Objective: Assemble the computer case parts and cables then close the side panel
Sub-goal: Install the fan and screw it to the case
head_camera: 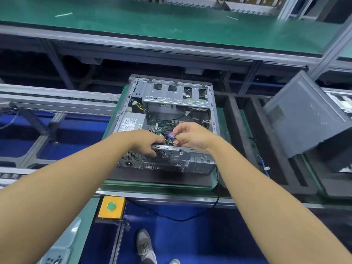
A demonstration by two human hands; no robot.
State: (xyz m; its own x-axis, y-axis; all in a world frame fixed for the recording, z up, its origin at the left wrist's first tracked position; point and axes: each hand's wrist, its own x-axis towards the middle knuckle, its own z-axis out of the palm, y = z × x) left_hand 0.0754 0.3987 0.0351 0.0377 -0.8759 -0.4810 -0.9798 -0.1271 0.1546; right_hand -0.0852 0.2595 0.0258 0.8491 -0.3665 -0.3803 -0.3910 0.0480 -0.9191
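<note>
An open grey computer case (213, 119) lies on its side on a green pallet (160, 185), its inside facing up. Inside I see a power supply (130, 123), a silver drive cage (177, 95) and the motherboard (162, 126) with loose cables. My left hand (146, 142) grips the case's near rear edge, fingers curled over the fan grille. My right hand (190, 137) pinches thin coloured wires (172, 139) just above that edge, by a small purple part. A dark grey side panel (304, 119) leans tilted at the right.
The pallet sits on a conveyor line with metal rails (57, 103). A green-topped shelf (152, 21) runs across above. A yellow box with a green button (111, 206) is at the near edge. A black cable (190, 216) hangs below. My shoe (145, 246) is on the blue floor.
</note>
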